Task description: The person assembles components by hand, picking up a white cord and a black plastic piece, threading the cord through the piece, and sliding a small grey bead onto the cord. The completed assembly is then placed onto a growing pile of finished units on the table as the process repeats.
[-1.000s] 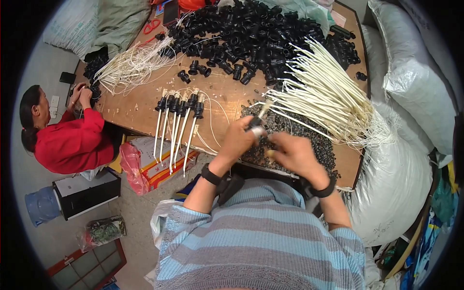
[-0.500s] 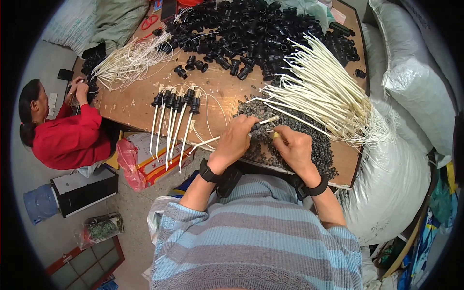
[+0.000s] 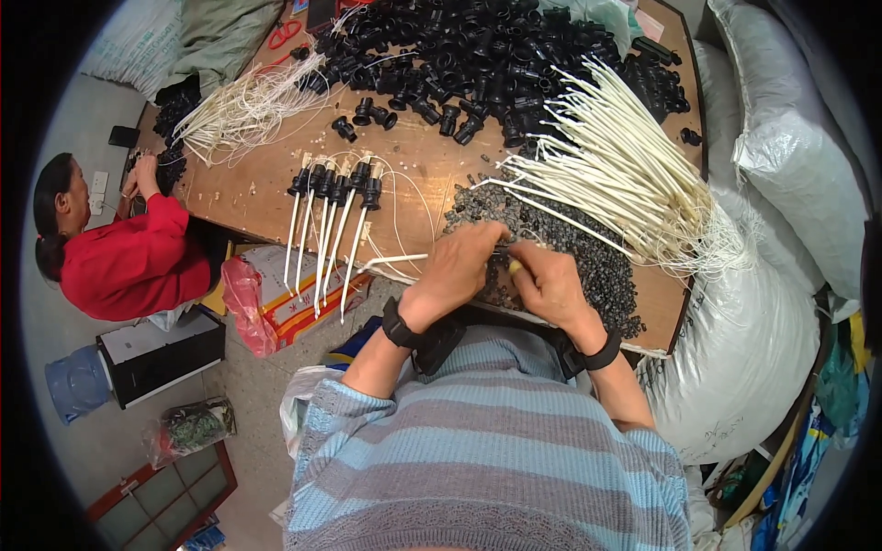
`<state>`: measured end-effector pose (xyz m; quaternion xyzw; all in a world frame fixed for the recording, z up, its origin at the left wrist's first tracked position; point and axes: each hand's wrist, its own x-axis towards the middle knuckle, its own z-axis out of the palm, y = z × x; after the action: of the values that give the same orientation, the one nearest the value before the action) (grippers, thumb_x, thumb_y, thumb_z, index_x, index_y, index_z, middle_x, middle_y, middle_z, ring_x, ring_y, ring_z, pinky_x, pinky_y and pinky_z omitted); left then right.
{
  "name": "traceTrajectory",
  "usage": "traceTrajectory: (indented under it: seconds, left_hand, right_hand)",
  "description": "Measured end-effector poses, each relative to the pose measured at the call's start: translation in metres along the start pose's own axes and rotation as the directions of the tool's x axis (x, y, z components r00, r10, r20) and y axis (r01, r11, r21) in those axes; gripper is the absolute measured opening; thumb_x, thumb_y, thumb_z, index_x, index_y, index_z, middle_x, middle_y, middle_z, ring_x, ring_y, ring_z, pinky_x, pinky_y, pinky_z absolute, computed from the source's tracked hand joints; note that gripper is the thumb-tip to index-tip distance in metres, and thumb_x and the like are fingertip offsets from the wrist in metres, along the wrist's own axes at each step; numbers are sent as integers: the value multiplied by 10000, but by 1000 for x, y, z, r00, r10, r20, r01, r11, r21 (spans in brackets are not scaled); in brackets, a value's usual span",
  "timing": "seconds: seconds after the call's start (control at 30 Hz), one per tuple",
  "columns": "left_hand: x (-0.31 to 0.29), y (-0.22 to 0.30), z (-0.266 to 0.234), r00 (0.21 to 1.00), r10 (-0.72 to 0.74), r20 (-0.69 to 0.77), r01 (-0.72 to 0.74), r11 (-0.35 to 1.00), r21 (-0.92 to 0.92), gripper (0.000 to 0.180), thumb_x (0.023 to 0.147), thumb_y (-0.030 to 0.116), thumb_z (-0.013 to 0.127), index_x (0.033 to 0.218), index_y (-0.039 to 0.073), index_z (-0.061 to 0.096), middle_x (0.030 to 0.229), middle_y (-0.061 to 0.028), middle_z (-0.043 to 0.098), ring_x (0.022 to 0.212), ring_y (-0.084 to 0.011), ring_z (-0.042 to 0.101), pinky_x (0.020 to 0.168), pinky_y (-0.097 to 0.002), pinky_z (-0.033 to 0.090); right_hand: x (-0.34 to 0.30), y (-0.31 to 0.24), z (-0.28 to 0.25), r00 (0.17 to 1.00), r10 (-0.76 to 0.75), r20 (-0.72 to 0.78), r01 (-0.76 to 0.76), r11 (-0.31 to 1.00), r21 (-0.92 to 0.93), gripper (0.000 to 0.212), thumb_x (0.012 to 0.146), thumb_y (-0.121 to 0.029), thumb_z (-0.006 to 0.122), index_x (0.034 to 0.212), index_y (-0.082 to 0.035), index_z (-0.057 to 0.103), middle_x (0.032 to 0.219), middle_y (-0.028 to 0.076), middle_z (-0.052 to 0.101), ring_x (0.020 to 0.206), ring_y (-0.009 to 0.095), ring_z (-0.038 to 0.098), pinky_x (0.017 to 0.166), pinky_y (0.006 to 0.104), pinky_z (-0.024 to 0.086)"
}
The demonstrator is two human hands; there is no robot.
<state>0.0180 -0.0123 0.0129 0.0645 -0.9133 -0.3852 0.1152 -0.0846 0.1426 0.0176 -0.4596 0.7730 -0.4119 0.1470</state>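
My left hand [image 3: 459, 268] is closed around a white sleeved cord [image 3: 393, 260], whose bent tail sticks out on the left toward the table's front edge. Fingertip to fingertip with it, my right hand [image 3: 551, 283] is pinched at the cord's other end; what it grips is hidden. Something yellow [image 3: 514, 267] shows at my right thumb. Small dark grey plastic pieces [image 3: 602, 292] lie heaped under and beyond both hands. To the left, several white sleeved cords with black plastic sockets [image 3: 370, 191] lie side by side, their tails over the table edge.
A thick bundle of white sleeved cords [image 3: 625, 174] lies at right, and black sockets [image 3: 478, 55] are piled at the back. Thin white wires [image 3: 243, 119] lie far left, near a person in red [image 3: 133, 253]. Full white sacks [image 3: 744, 358] crowd the table's right side.
My hands have come together, and the cord end that showed between them is now covered by my fingers. The person in red has shifted slightly.
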Motion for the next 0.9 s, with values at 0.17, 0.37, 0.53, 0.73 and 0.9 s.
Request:
traceTrajectory:
  seconds: [0.17,0.37,0.53,0.73,0.9]
  left_hand:
    - [10,6,-22,932,-161,324,174,985,-11,525,686,-82,485,1187,77,493,914,-186,600,906,-389,575,755,-445,445]
    - [6,-5,-8,989,-64,133,120,872,-474,468,676,-80,588,1122,58,547,848,-99,623,861,-317,595,742,-388,460]
    - [5,-1,-13,982,101,-157,-137,960,-244,225,639,-75,672,824,49,638,839,-54,611,832,-248,591,726,-340,463]
    - [-3,-26,-10,943,93,-319,-81,995,51,267,677,-50,680,913,63,625,883,-77,623,891,-277,586,764,-381,476]
    - [-31,-66,-40,928,-266,-261,323,923,208,303,692,-67,656,966,57,623,886,-88,617,855,-283,580,761,-366,478]
  right_hand:
    - [0,-14,0,996,77,-41,-68,981,180,193,803,-55,608,994,-26,601,739,187,623,675,383,623,598,446,495]
    - [-2,-4,3,999,-25,-25,26,1000,17,243,822,-40,600,1064,-43,616,720,190,618,641,370,622,570,428,492]
    - [0,-9,3,999,-20,-44,24,995,100,262,827,-54,612,1088,-58,635,719,179,623,611,364,613,540,405,486]
    - [-9,-2,12,992,129,14,-130,981,142,157,868,-100,613,987,-23,683,739,128,658,614,228,635,571,318,485]
    - [-11,11,6,942,336,3,-326,913,244,159,883,-91,609,970,26,674,642,27,576,579,67,488,539,248,395]
